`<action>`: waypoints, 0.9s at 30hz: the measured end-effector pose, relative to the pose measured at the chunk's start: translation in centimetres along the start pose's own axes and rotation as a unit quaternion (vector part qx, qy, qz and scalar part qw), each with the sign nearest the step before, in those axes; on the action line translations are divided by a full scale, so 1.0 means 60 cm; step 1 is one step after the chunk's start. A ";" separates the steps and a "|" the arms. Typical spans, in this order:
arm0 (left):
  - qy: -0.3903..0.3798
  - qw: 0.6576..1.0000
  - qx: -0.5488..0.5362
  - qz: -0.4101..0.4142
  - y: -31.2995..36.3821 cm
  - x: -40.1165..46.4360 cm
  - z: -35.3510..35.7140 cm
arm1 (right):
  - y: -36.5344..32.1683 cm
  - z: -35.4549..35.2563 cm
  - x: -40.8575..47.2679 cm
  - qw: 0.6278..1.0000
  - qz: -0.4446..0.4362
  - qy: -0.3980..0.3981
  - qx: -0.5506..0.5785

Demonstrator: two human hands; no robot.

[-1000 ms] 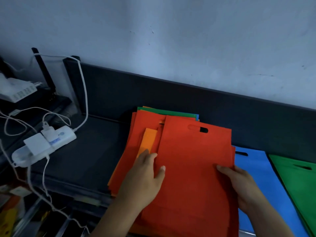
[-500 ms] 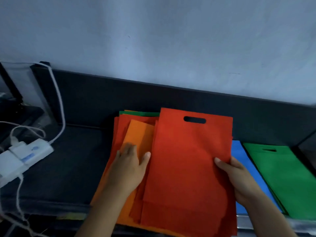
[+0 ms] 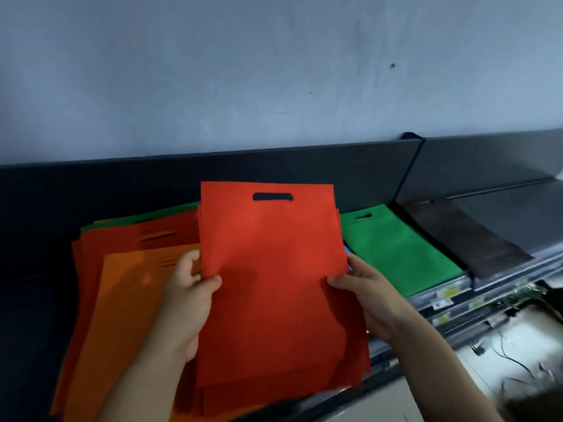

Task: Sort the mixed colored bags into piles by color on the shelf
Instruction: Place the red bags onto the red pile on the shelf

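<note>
Lifted now, red bags gripped by both hands: left, right.

All I can see of myself is two bare forearms and my hands coming up from the near edge. My left hand and my right hand wear no gloves, no rings and no watch or band at either wrist. No sleeve shows on either arm; both forearms are uncovered right down to where the picture cuts them off near the bottom. My fingernails look short and unpainted on the thumbs, the only nails I can make out clearly. The skin carries no visible marks or tattoos.
</note>
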State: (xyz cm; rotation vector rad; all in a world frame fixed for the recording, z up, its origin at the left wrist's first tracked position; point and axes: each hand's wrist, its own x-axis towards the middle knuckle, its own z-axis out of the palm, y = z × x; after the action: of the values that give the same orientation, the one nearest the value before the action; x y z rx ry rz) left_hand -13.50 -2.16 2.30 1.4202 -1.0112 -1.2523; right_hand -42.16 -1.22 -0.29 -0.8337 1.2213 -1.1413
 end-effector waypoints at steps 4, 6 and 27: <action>-0.034 0.999 0.028 -0.001 -0.009 -0.001 0.073 | 0.008 -0.077 -0.017 0.998 0.046 0.030 -0.029; -0.064 0.996 0.063 -0.003 -0.014 0.002 0.093 | 0.014 -0.103 -0.014 0.997 0.049 0.049 -0.043; -0.158 0.987 0.019 0.020 -0.020 -0.063 0.587 | -0.095 -0.554 -0.070 0.988 0.022 0.139 -0.064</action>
State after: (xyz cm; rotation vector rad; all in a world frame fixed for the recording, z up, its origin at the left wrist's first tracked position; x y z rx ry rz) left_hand -48.90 -2.86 1.21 1.2466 -1.2746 -1.4650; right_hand -75.67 4.30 -0.05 -0.7572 1.5492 -1.1800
